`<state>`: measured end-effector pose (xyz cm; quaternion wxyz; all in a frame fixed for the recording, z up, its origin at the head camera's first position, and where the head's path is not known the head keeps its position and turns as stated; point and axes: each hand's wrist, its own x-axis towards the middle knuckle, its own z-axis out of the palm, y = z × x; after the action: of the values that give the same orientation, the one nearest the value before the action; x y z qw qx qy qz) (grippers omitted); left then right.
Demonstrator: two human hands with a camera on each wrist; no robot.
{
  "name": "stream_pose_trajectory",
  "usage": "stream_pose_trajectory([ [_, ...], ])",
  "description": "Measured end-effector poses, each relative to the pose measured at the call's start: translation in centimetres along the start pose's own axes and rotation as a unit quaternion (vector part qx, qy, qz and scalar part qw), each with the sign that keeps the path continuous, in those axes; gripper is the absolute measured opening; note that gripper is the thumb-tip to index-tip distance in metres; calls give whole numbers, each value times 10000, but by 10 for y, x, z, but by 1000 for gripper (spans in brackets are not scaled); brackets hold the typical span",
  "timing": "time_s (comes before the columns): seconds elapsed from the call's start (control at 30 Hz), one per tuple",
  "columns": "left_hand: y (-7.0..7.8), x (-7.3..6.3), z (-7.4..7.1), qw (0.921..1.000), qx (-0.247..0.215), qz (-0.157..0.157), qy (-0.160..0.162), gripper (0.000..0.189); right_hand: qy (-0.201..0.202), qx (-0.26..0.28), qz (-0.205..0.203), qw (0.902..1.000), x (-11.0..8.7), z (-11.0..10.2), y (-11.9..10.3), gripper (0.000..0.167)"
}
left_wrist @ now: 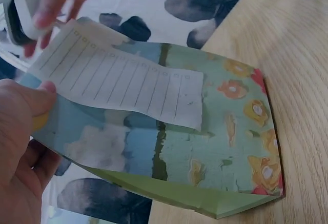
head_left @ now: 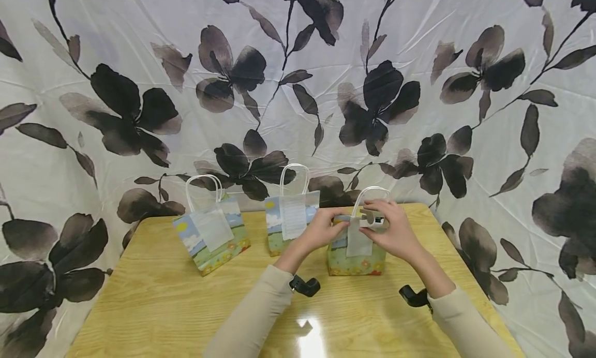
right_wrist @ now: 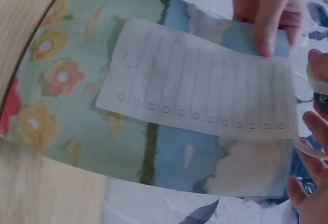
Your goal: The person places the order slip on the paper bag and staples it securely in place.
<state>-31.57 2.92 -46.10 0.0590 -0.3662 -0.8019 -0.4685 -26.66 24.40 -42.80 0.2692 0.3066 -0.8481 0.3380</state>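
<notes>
A paper gift bag (head_left: 356, 266) with painted sky, clouds and flowers stands at the right of the table. My left hand (head_left: 322, 228) pinches its top edge between thumb and fingers. Against the bag's front lies a white checklist sheet (left_wrist: 123, 80), lined and with small boxes, its upper end at the bag's rim. My right hand (head_left: 396, 228) grips a small white-and-grey tool (head_left: 378, 221), stapler-like in shape, at the top of the bag by the sheet. White handles (head_left: 372, 189) rise behind the fingers.
Two similar bags stand to the left, a tilted one (head_left: 239, 239) and a middle one (head_left: 273, 244), each with a white sheet on its front. The wooden table (head_left: 186, 311) meets a floral cloth (head_left: 307, 120) at the back. Both wrists wear black cameras.
</notes>
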Motion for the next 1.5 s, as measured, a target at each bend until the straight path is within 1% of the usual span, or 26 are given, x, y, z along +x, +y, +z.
stream_pose_trajectory([
  [0.1,0,-1,-2,10000,24,-45,48,13,453,73,-102,9989,-1,-3,-3,50],
  [0.23,0,-3,-3,9999,25,-82,77,16,1087,-202,-224,9936,-3,-5,-9,49],
  [0.33,-1,-3,-4,9999,66,-102,122,17,1424,-270,-235,9892,-4,-5,-14,48],
  [0.37,-1,-4,-5,9998,122,-114,139,17,1490,-189,-201,9884,-5,-5,-16,49],
  [0.43,0,-4,-6,9995,242,-135,166,19,1500,-24,-104,9886,-7,-5,-19,49],
  [0.57,1,-6,-7,9982,532,-89,248,24,1488,80,-85,9888,-11,-6,-26,51],
  [0.63,2,-7,-7,9970,673,28,379,24,1515,106,-122,9883,-13,-5,-30,51],
  [0.7,2,-7,-7,9946,845,175,576,24,1610,108,-186,9867,-14,-4,-33,49],
  [0.77,3,-8,-8,9910,1032,323,793,26,1720,114,-250,9847,-17,-2,-36,47],
  [0.87,6,-10,-10,9851,1293,473,1026,28,1899,8,-299,9813,-21,2,-42,41],
  [0.97,13,-15,-14,9815,1372,573,1208,27,2006,-103,-196,9794,-25,7,-47,37],
  [1.03,17,-21,-17,9798,1376,614,1315,25,2007,-147,-39,9795,-28,10,-48,33],
  [1.1,21,-28,-21,9800,1304,622,1370,23,1959,-132,174,9804,-31,14,-49,30],
  [1.2,23,-43,-25,9827,1180,628,1281,21,1833,-14,584,9813,-37,21,-50,29],
  [1.27,22,-56,-28,9863,1066,595,1106,20,1754,31,874,9806,-42,25,-52,33],
  [1.33,19,-71,-31,9906,958,485,844,18,1737,86,1144,9781,-46,29,-53,37],
  [1.43,11,-97,-33,9958,805,163,409,18,1810,35,1405,9734,-53,34,-54,40],
  [1.5,5,-115,-32,9973,714,-89,165,18,1818,96,1554,9709,-57,37,-55,38],
])
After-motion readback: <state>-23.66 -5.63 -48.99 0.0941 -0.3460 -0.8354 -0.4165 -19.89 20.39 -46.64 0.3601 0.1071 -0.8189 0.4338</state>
